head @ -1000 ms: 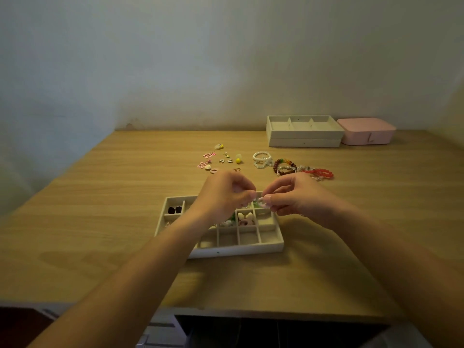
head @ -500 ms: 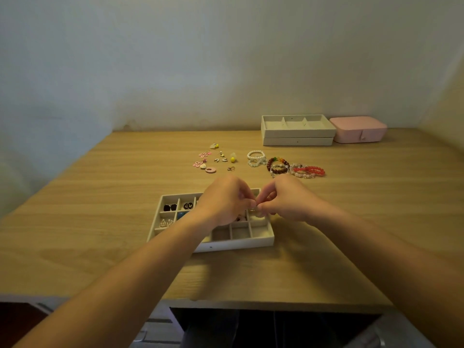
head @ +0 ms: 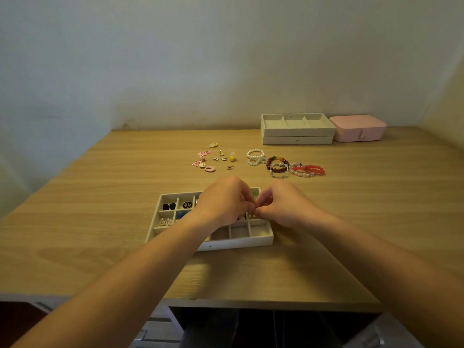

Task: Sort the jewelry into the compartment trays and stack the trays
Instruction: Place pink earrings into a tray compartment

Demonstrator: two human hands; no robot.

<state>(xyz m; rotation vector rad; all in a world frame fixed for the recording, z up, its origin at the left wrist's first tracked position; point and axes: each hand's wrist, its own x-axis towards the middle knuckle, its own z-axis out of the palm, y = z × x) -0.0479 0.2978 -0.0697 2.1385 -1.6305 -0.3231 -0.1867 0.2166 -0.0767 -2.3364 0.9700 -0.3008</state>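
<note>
Your two hands have drawn closer together since a second ago and dropped lower over the compartment tray [head: 236, 243], so the gap that showed between them is now closed. Your left hand [head: 223, 199] and right hand [head: 283, 204] meet fingertip to fingertip above the right half of the tray, both with fingers curled, pinching a small piece [head: 255, 211] that is too tiny to identify. The tray sits on the wooden table [head: 100, 197] near its front edge, partly covered by your left wrist. In its left compartments you can see dark earrings [head: 169, 206], a pair of butterfly studs [head: 187, 204], a blue piece [head: 181, 214] and pale triangular earrings [head: 165, 222]; the front-right compartments show only their lining. Farther back on the table, well apart from the tray, lie loose small earrings [head: 213, 159] with a pink ring-shaped piece [head: 210, 169] at their near edge. To the right of these are a pearl bracelet [head: 255, 154], a brown and coloured bead bracelet [head: 277, 163] and a red bead bracelet [head: 310, 169], lying side by side. Against the wall stand two stacked trays [head: 297, 133], the upper one with open compartments, and just beside them on the right a closed pink box [head: 357, 128].
</note>
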